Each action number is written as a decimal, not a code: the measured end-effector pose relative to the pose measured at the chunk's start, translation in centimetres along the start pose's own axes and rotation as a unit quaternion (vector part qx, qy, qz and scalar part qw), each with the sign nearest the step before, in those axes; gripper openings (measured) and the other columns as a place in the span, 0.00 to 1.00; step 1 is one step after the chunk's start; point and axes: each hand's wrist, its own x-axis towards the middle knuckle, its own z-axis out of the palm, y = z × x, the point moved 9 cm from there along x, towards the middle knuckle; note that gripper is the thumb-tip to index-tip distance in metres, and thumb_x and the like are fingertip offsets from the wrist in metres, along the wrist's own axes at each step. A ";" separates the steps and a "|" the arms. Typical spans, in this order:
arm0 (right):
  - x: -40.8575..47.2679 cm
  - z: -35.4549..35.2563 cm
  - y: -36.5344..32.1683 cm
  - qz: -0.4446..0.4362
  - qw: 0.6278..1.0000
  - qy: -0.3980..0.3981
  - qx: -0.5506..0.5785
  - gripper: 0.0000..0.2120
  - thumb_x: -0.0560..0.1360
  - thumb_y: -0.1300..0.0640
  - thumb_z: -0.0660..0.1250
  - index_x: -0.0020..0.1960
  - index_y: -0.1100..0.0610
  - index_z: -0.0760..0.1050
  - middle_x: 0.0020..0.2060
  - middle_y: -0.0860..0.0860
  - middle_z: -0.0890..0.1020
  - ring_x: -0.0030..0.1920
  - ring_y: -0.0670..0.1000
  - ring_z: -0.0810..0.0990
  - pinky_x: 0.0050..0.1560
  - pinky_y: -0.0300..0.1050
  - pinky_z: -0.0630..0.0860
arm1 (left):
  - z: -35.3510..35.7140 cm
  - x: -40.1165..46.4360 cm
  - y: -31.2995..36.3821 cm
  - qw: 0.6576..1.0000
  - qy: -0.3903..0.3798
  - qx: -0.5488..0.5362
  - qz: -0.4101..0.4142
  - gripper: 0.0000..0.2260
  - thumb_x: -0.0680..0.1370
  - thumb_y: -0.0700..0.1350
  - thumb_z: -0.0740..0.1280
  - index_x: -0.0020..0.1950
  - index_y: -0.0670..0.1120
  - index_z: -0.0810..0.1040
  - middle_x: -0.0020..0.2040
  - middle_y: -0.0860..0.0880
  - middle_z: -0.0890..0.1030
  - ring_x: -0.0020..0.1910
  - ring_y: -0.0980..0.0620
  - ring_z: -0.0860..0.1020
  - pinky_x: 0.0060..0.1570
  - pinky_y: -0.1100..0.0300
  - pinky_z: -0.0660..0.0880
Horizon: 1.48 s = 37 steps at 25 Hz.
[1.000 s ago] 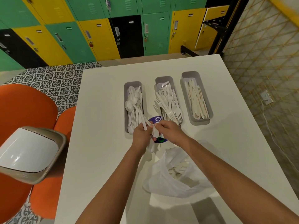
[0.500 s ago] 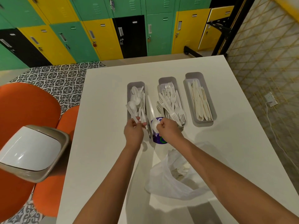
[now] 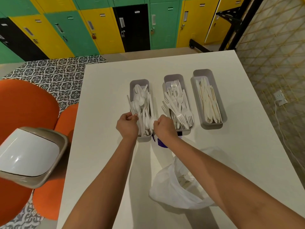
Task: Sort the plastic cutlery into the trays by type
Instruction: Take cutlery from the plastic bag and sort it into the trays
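I cannot read any text from here. The lockers point(image 3: 102, 28) at the back carry small label plates on their doors, but the writing on them is too small and blurred for me. A purple printed thing point(image 3: 159, 142) lies on the table point(image 3: 105, 90), mostly hidden under my right forearm, and I can make out no letters on the visible part.

1. Three trays: spoon tray point(image 3: 132, 86), fork tray point(image 3: 181, 78), knife tray point(image 3: 194, 93).
2. Two hands: left hand point(image 3: 127, 126), right hand point(image 3: 165, 126).
3. One bag point(image 3: 171, 192).
4. One bin point(image 3: 29, 156).
5. One table point(image 3: 102, 113).
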 end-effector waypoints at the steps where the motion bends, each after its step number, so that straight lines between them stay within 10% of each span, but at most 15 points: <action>1: 0.2 0.2 -0.3 -0.006 1.000 -0.001 -0.004 0.09 0.79 0.59 0.55 0.47 0.62 0.71 0.42 0.56 0.74 0.42 0.54 0.74 0.40 0.46 0.71 | 0.2 0.2 0.0 1.000 -0.004 0.004 0.000 0.09 0.75 0.39 0.68 0.54 0.38 0.80 0.41 0.47 0.81 0.42 0.53 0.78 0.50 0.62 0.76; 17: 1.2 1.5 -0.8 -0.042 0.997 -0.066 -0.001 0.19 0.77 0.52 0.61 0.66 0.57 0.68 0.52 0.59 0.80 0.47 0.55 0.78 0.43 0.42 0.71 | -0.9 -0.5 -0.8 0.999 -0.025 0.028 0.021 0.15 0.75 0.36 0.61 0.61 0.41 0.76 0.54 0.46 0.81 0.51 0.49 0.78 0.53 0.61 0.74; 27: -0.7 -0.5 -2.3 -0.065 0.994 0.025 0.082 0.09 0.77 0.61 0.59 0.55 0.61 0.72 0.31 0.47 0.70 0.31 0.47 0.71 0.33 0.42 0.71 | -1.4 -1.7 -1.8 0.999 -0.044 -0.004 0.013 0.14 0.74 0.35 0.62 0.58 0.42 0.77 0.51 0.48 0.79 0.51 0.47 0.79 0.52 0.56 0.76; 37: -1.8 4.1 -3.2 -0.080 0.989 -0.068 -0.100 0.14 0.78 0.54 0.61 0.60 0.59 0.67 0.50 0.59 0.79 0.51 0.59 0.79 0.48 0.51 0.77 | -1.6 -1.1 -3.3 0.997 -0.066 0.015 -0.024 0.15 0.74 0.35 0.62 0.59 0.43 0.76 0.49 0.50 0.78 0.54 0.45 0.79 0.58 0.48 0.76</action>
